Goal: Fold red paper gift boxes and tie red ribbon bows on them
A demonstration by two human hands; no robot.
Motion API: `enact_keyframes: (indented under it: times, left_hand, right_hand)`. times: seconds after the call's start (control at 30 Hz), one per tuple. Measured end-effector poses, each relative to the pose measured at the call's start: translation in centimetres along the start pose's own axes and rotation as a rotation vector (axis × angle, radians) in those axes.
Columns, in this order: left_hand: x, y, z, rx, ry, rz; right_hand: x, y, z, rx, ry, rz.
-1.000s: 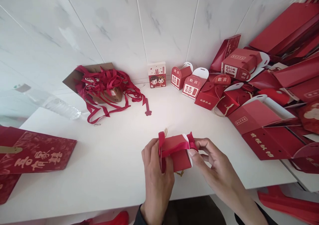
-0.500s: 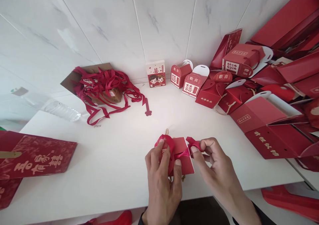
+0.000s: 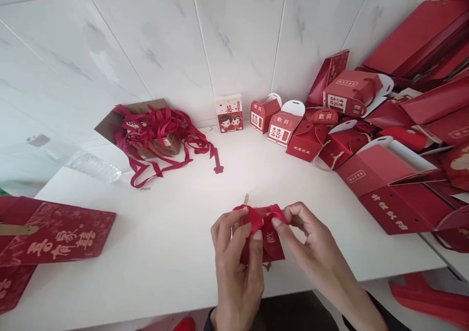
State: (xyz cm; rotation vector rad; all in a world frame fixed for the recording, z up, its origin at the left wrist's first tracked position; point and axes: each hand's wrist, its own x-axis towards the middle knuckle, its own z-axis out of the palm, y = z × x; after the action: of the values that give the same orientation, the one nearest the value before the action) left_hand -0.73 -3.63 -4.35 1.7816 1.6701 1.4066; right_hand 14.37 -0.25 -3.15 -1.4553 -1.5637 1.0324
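Red ribbons [image 3: 157, 133] in cardboard box [image 3: 128, 116]

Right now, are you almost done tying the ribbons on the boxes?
Partway. Folded boxes already stand by the wall, none with a ribbon I can see. Both hands, left and right, are working a ribbon around one small box. A pile of ribbons still waits.
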Motion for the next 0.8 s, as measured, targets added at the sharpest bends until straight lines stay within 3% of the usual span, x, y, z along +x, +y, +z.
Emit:
enact_keyframes:
  times: [0.07,0.17,0.23,0.3,0.37,0.53,0.67,0.73,0.8]
  left_hand:
    - [0.5,0.2,0.0,-0.110,-0.030,-0.014]
    - [0.9,0.5,0.3,-0.314,-0.062,-0.212]
    - [0.9,0.6,0.5,-0.407,-0.002,-0.366]
    - [0.9,0.6,0.6,-0.458,0.065,-0.422]
    - [0.9,0.6,0.8,-0.462,0.072,-0.418]
    - [1.2,0.6,1.3,-0.263,-0.166,-0.342]
    - [1.3,1.0,1.1,-0.175,-0.242,-0.244]
    - [1.3,1.1,0.8,-0.150,-0.280,-0.224]
    - [1.2,1.2,0.6,-0.173,-0.322,-0.238]
  right_hand:
    - [0.0,-0.4,-0.5,0.067,0.021,0.054]
    - [0.0,-0.8,-0.8,0.113,0.036,0.065]
    - [0.0,-0.8,-0.9,0.124,0.031,0.072]
    - [0.0,-0.8,-0.9,0.105,0.030,0.065]
    - [-0.1,-0.7,-0.9,0.058,0.033,0.029]
    - [-0.2,-0.5,-0.8,-0.055,0.057,-0.093]
    - [0.1,-1.0,-0.9,-0.029,0.063,-0.175]
    - [0.5,-1.6,-1.0,-0.053,0.053,-0.279]
    - [1.2,-2.2,-1.2,-0.080,-0.056,-0.451]
